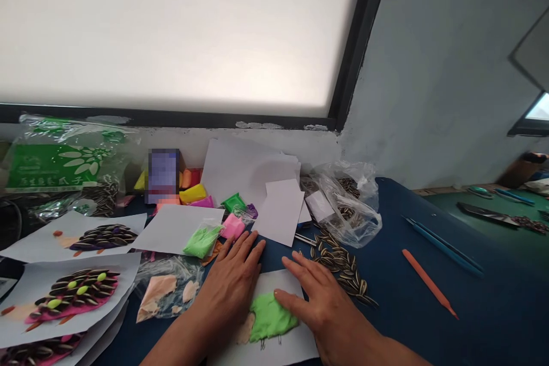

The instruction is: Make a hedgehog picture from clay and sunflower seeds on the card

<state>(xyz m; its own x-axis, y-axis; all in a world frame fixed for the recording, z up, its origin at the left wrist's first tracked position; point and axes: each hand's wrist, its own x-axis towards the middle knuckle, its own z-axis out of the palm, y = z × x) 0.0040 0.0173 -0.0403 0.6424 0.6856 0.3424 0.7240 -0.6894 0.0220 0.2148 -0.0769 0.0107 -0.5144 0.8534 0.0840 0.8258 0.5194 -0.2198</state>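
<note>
A flat patch of light green clay lies on a white sheet of paper in front of me. A small beige clay piece adjoins its left side, and short drawn lines show below the green. My right hand rests at the sheet's right side with fingers apart, its thumb touching the green clay's upper right edge. My left hand lies flat along the sheet's left side, fingers stretched forward, holding nothing. Beyond its fingertips is a pink clay lump.
Sunflower seeds are scattered right of the sheet, by a plastic bag. Farther right lie an orange pointed tool and blue tweezers. On the left are finished seed pictures, a bag of beige clay and bagged green clay.
</note>
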